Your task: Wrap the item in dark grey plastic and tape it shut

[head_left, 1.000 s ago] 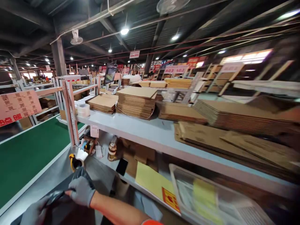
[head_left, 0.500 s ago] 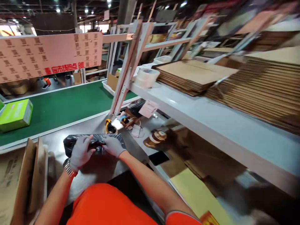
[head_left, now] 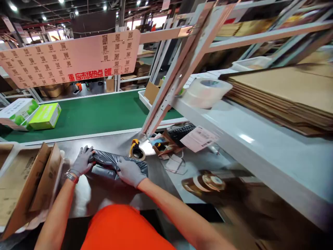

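A long parcel wrapped in shiny black plastic (head_left: 105,159) lies on the metal worktop (head_left: 104,198) in front of me. My left hand (head_left: 82,161), in a thin grey glove, grips the parcel's left end. My right hand (head_left: 130,171), gloved the same way, is closed over the parcel's right part, its fingertips on the plastic. The undersides of both hands' grips are hidden. Just behind the parcel's right end stands a yellow-and-black tape dispenser (head_left: 136,150) with a roll in it.
Beyond the worktop runs a green conveyor belt (head_left: 104,111) carrying green boxes (head_left: 45,116). Folded cardboard (head_left: 23,180) stands in a bin at left. At right, a shelf (head_left: 234,128) bears tape rolls (head_left: 205,93) and flat cartons (head_left: 286,93). Under it are a keyboard (head_left: 179,133) and a bottle (head_left: 204,183).
The view has swung to the left. My left hand has moved from the parcel's top to its left end, while my right hand stays on its right part.
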`<state>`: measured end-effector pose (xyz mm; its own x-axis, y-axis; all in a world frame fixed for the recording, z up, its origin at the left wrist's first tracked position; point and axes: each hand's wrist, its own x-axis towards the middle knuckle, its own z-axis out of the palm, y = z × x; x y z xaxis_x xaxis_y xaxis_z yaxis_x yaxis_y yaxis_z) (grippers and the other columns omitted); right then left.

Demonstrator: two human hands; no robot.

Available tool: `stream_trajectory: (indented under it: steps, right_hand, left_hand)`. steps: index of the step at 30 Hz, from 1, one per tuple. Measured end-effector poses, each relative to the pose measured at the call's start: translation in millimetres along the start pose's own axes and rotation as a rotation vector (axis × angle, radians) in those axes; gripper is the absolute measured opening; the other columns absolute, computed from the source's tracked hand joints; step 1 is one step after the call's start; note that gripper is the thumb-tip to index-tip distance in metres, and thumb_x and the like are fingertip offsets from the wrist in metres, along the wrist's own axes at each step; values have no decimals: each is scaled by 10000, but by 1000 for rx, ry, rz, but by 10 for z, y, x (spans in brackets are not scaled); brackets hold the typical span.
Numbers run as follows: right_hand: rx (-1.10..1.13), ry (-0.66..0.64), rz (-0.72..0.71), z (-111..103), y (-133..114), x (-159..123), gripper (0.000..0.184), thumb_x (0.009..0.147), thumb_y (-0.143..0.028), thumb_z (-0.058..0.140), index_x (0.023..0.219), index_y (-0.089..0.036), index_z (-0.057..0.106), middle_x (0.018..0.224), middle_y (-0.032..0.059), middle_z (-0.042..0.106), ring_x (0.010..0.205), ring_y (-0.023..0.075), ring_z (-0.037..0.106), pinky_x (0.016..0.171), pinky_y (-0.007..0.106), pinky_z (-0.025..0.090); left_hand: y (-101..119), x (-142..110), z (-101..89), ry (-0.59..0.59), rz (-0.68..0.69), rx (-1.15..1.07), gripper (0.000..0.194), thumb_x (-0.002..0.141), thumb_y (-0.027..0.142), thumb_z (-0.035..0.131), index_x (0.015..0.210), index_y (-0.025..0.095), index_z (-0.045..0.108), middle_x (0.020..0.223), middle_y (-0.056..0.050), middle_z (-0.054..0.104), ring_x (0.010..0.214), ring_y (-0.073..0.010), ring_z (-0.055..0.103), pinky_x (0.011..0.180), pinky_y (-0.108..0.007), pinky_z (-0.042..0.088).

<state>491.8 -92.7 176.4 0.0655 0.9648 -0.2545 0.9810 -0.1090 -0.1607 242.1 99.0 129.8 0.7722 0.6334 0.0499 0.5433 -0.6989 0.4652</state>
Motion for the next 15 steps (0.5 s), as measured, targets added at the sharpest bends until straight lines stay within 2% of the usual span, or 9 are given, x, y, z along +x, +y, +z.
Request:
stream_trajectory:
  steps: [2,4,7,9,12,15]
  right_hand:
    - [-33,-24,-61,-31,19,23,351,1104,-339,621,1286,-140,846,1417,197,774,1092,343,854,842,383,625]
    - [-71,-40,-145,-66,60,65,349,1085,-350,642,1245,-134,863,1376,194,795,1070,361,857,821,398,625]
    - [-124,-42,-304,-115,137,156,377,1071,-423,673,1177,-135,892,1302,189,828,1043,374,855,799,414,612]
    - [-134,-16,-396,-114,184,211,460,1089,-523,659,1120,-137,906,1248,201,842,1013,371,850,789,415,597]
    - [-92,29,-503,7,268,272,575,1110,-650,596,989,-174,896,1194,206,849,938,358,842,758,419,583]
    - [20,127,-556,281,407,392,535,1159,-580,474,1006,-230,849,1208,188,843,943,347,849,784,442,632]
  left_hand:
    - [117,-29,54,-2,33,105,608,940,39,659,1538,137,716,1816,-198,581,1759,-439,438,1498,-725,214]
    - [213,-67,98,20,27,163,630,951,16,572,1562,84,709,1801,-221,592,1739,-466,468,1489,-724,261]
    - [343,-111,128,47,-7,213,658,966,40,521,1603,21,680,1811,-254,569,1739,-492,461,1481,-720,283]
    - [447,-140,146,52,-42,236,683,974,104,562,1644,8,649,1836,-271,527,1756,-487,437,1499,-690,257]
    - [629,-190,239,22,-128,254,799,994,306,654,1723,-10,575,1880,-306,434,1793,-497,361,1520,-669,203]
    - [741,-193,404,-9,-154,269,947,1018,478,621,1793,-44,461,1916,-324,336,1826,-495,270,1534,-624,170]
